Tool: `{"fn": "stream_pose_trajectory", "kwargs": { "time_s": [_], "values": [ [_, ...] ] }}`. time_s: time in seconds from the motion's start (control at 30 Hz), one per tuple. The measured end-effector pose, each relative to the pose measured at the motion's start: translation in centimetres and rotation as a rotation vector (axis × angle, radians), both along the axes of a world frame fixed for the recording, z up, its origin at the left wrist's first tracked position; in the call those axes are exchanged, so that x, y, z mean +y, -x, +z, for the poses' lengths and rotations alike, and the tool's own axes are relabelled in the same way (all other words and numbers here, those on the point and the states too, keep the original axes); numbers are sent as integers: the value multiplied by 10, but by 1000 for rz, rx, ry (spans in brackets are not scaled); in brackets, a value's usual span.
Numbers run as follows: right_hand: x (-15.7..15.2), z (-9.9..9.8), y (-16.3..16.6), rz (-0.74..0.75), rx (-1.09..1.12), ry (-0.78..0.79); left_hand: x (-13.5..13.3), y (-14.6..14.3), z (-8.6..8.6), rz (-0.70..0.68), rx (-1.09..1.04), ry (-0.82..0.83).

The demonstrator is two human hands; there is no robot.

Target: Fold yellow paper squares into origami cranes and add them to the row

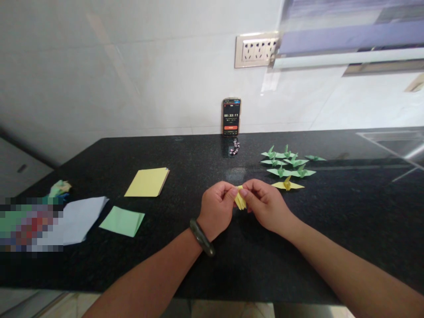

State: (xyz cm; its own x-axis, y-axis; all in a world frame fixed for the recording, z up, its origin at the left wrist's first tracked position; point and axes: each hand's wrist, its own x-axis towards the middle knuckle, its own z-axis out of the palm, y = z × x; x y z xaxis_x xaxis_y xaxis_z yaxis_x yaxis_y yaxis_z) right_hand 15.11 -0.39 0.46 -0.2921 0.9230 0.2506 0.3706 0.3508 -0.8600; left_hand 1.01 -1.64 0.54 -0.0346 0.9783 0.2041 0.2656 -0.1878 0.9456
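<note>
Left hand (217, 207) and right hand (270, 207) pinch the folded yellow paper (240, 202) above the counter (265, 260), near the yellow paper crane (288, 184); folding seems the step; the next crease likely calls for steady thumb pressure.

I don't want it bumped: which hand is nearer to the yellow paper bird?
Right. The right hand is just left of the yellow paper bird and slightly lower in the picture; the left hand is farther left, past the right hand.
</note>
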Motion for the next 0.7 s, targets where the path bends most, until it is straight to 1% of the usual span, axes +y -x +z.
{"fn": "stream_pose_trajectory", "kwargs": {
  "time_s": [0.07, 0.17, 0.27, 0.33, 0.4, 0.47, 0.6, 0.7],
  "values": [
    [-1, 0, 1, -19, 39, 34, 0, -1, 1, -3, -26, -2],
    [1, -2, 3, -28, 173, 126, 1, -2, 3, -48, -177, 71],
    [3, -1, 4, -83, 277, 158, 2, -4, 4, -138, -345, 176],
    [4, 1, 4, -122, 339, 157, 2, -5, 4, -212, -402, 238],
    [4, 2, 4, -113, 418, 179, 1, -6, 3, -270, -417, 281],
    [5, 1, 4, -72, 477, 226, 1, -6, 3, -286, -405, 298],
    [5, -1, 3, -9, 494, 287, 1, -4, 2, -227, -323, 276],
    [3, 2, 3, -16, 456, 272, 1, -3, 2, -222, -244, 221]
  ]
}}
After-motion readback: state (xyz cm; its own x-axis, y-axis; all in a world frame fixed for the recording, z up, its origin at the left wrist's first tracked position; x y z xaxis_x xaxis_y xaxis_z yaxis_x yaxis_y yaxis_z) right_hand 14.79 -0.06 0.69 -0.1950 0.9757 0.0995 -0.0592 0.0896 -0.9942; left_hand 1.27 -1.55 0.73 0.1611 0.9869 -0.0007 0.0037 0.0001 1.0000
